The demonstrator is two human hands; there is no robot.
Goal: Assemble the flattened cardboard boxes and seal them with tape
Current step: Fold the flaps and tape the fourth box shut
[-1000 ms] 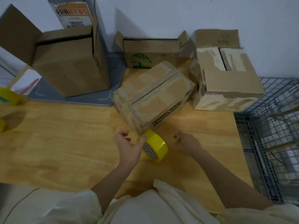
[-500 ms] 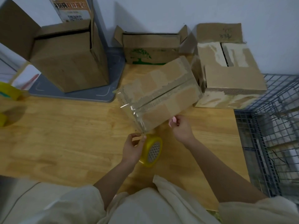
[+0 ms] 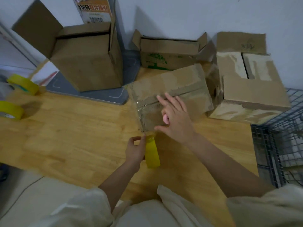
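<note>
A worn brown cardboard box [image 3: 177,84] lies closed in the middle of the wooden table [image 3: 65,136], its flap seam facing up. Clear tape runs from its near left corner down to a yellow tape roll [image 3: 152,153]. My left hand [image 3: 135,150] grips that roll just in front of the box. My right hand [image 3: 175,118] lies flat, fingers spread, pressing on the box's top near the seam.
A tall open box [image 3: 88,63] stands on a grey mat [image 3: 101,94] at the back left. A small open box [image 3: 168,54] and a torn box [image 3: 249,86] sit at the back. Two more yellow tape rolls [image 3: 23,84] lie far left. A wire cage [image 3: 282,136] borders the right edge.
My left hand picked up the tape roll and pulled tape off the box's corner toward me. My right hand rose from the table onto the box top. The box turned.
</note>
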